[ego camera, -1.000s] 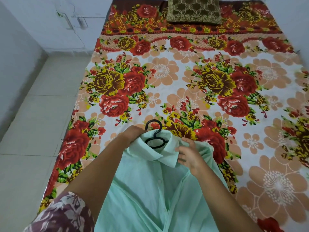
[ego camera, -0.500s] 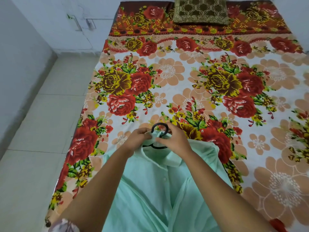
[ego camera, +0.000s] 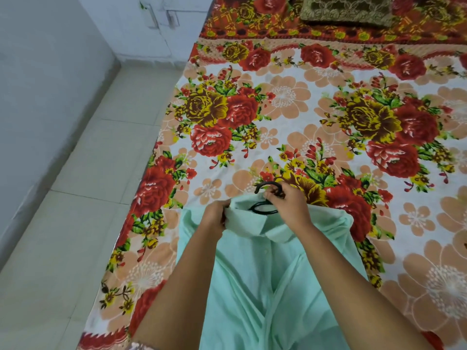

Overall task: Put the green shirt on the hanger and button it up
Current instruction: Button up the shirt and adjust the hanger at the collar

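The right hand (ego camera: pixel 288 203), just below the middle of the frame, has its fingers curled and pinches the black hanger (ego camera: pixel 264 212) at the stem beneath the hook. The hook curves out above the fingertips, and a black loop of the hanger shows below them. The left hand (ego camera: pixel 216 215), close beside it on the left, is clenched on the collar (ego camera: pixel 252 224) of the green shirt (ego camera: pixel 252 286), bunching the cloth at the collar's left side. The two hands are almost touching, both at the neck opening.

The rest of the hanger sits inside that neck opening, and its shoulders are hidden under the fabric. The shirt is a pale mint green and lies front-up on the bed, collar toward the top of the frame and body running down to the bottom edge between the two forearms. A small white button (ego camera: pixel 265 252) shows on the placket just below the collar. Lower down the front panels lie parted and folded over each other, unfastened.

The floral bedsheet (ego camera: pixel 278 122), with red and yellow roses on white, spreads around the shirt. An olive patterned cushion (ego camera: pixel 346 8) lies at the top edge. Pale floor tiles (ego camera: pixel 63 223) and a grey wall (ego camera: pixel 38 72) fill the left side.
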